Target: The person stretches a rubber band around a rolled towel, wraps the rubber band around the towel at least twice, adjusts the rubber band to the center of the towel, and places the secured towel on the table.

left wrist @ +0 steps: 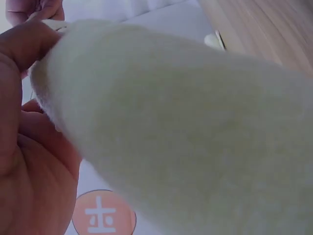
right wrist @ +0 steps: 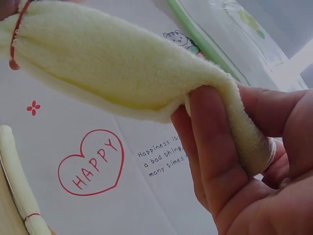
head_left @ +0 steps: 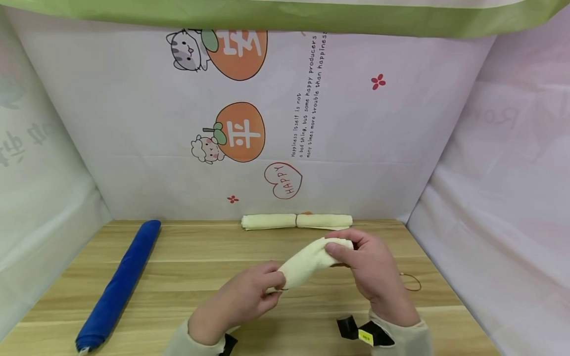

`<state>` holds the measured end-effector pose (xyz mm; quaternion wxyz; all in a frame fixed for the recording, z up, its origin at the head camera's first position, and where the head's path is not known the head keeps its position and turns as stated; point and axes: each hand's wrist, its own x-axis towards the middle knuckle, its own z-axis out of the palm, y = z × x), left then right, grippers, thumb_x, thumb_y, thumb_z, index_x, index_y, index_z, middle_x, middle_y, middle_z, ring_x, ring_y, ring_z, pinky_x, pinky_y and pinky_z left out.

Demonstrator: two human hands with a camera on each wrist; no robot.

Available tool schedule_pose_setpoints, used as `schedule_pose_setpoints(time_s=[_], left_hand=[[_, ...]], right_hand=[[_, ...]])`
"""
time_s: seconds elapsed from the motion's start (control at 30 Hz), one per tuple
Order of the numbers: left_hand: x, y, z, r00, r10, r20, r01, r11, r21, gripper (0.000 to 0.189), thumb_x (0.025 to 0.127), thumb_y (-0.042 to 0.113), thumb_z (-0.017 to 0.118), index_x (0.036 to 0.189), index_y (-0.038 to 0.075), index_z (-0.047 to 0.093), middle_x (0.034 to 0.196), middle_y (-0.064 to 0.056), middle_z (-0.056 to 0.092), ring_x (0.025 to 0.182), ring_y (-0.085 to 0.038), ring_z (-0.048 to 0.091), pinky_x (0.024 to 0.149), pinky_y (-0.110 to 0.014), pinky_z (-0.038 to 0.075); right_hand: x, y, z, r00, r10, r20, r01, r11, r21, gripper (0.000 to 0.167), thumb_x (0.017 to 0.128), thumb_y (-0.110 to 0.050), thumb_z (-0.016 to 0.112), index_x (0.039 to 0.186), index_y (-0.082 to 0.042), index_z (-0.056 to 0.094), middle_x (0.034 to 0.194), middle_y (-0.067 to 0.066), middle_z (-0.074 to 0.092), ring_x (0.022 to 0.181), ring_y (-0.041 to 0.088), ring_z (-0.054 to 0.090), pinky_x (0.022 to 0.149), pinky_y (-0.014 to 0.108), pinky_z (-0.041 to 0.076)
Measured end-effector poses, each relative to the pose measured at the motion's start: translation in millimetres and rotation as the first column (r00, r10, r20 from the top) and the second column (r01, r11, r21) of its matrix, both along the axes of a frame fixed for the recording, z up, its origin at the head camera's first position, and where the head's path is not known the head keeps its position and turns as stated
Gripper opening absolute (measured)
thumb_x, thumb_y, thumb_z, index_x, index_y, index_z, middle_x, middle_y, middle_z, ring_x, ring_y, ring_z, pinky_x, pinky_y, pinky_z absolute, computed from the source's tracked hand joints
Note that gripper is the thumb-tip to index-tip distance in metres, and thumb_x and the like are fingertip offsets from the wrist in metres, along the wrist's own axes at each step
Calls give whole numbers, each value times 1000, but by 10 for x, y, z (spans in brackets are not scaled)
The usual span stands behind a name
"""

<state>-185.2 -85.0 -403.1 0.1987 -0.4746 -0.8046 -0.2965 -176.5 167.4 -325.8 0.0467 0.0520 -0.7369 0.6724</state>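
A pale yellow rolled towel [head_left: 307, 262] is held in the air above the table, slanting up toward the right. My left hand [head_left: 247, 294] grips its lower end. My right hand [head_left: 376, 269] pinches the upper end, thumb on the near side. In the right wrist view a thin reddish band [right wrist: 16, 39] circles the towel near the left hand, and the cloth is bent over the right fingers [right wrist: 212, 127]. Most of the left wrist view is filled by the towel [left wrist: 186, 127], which partly hides the left fingers.
Another pale yellow rolled towel [head_left: 271, 221], tied at its middle, lies along the table's back edge. A long blue rolled cloth [head_left: 120, 284] lies at the left. One loose thin band [head_left: 413, 283] is on the wooden table [head_left: 187, 257] right of my right hand. White printed sheets enclose the back and sides.
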Motion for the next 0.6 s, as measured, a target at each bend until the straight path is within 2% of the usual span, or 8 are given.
schedule_pose_setpoints(time_s=[0.07,0.13,0.27,0.37,0.5,0.6], left_hand=[[-12,-12,-4,1000,3,-14,-3,1000,-7,28,80,-1,74,84,18,53,103,3,62,76,-7,53,67,-14,44],[-16,-23,-8,1000,17,-16,-17,1000,-10,27,82,0,74,88,18,55,105,4,61,73,-6,52,65,-13,44],[-19,-35,-4,998,49,-37,-48,999,10,32,85,3,76,111,16,61,117,2,59,69,-3,52,63,-11,44],[-31,-32,4,996,41,-78,-38,998,48,41,84,2,78,120,12,61,122,-1,59,77,-6,59,68,-12,48],[-40,-29,17,991,32,-131,-21,996,82,35,79,-2,80,107,10,64,110,0,61,79,-8,59,67,-11,47],[-31,-29,24,993,34,-113,-27,998,61,27,78,-1,79,94,13,62,100,4,58,71,-5,52,62,-9,42]], right_hand=[[-1,-9,2,1000,-3,9,3,1000,8,24,87,0,75,108,10,70,99,18,61,82,22,63,73,34,57],[-6,-14,-1,1000,-8,22,8,1000,16,24,87,0,75,108,9,71,101,19,61,83,23,64,73,36,57],[-14,-19,-7,999,-25,43,25,1000,7,25,88,-4,75,109,8,70,106,19,61,86,24,64,76,37,57],[-16,-20,-9,999,-35,33,36,999,-33,27,90,-4,74,110,12,68,106,18,60,87,23,64,76,37,57],[-17,-23,-10,999,-40,-7,39,995,-94,27,89,1,72,110,17,65,102,18,60,84,21,63,74,35,57],[-26,-30,-15,999,-35,-20,32,994,-106,26,88,3,73,108,18,65,102,17,60,84,21,63,73,35,57]])
